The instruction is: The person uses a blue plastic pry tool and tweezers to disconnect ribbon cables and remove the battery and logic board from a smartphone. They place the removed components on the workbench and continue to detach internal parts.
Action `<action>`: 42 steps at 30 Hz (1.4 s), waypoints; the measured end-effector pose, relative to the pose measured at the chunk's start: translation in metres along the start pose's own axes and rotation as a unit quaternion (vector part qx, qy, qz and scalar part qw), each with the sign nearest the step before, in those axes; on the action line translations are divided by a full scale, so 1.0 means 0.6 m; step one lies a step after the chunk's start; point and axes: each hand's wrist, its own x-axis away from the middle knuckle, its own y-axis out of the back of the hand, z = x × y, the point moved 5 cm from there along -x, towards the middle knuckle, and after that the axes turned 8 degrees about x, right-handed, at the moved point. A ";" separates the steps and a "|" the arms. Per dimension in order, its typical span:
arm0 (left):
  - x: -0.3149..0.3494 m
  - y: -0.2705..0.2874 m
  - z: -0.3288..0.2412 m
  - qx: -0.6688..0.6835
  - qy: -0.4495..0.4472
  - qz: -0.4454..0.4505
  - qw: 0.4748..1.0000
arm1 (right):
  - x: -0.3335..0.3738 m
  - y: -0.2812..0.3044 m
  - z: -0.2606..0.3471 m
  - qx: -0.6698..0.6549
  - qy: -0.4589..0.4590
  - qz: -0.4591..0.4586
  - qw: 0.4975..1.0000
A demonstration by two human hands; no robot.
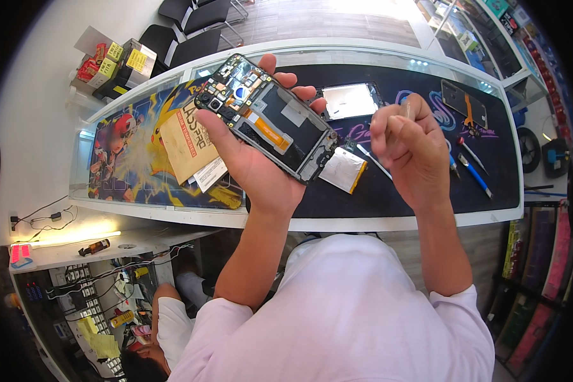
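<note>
My left hand (251, 162) is wrapped around a smartphone (286, 118) with its back off, tilted above the black mat. Its camera modules, circuit board and an orange flex cable (268, 131) lie bare. To the right, my right hand (417, 140) is raised with its fingers curled in a pinch; what is between them, if anything, I cannot make out. Below the phone a silver battery (344, 170) rests on the mat, beside a thin white stick tool (374, 160). Behind the hands lies a phone part with a bright white panel (352, 100).
At the right of the black mat (388, 202) lie a dark phone panel (453, 95), an orange tool (469, 113) and a blue-handled tool (476, 177). A brown envelope (186, 145) covers part of the colourful mat (124, 159). Another person (172, 325) is at lower left.
</note>
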 end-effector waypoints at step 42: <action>0.035 -0.052 0.040 -0.299 -0.106 -0.021 0.948 | 0.000 -0.090 0.019 0.547 0.392 -0.020 0.739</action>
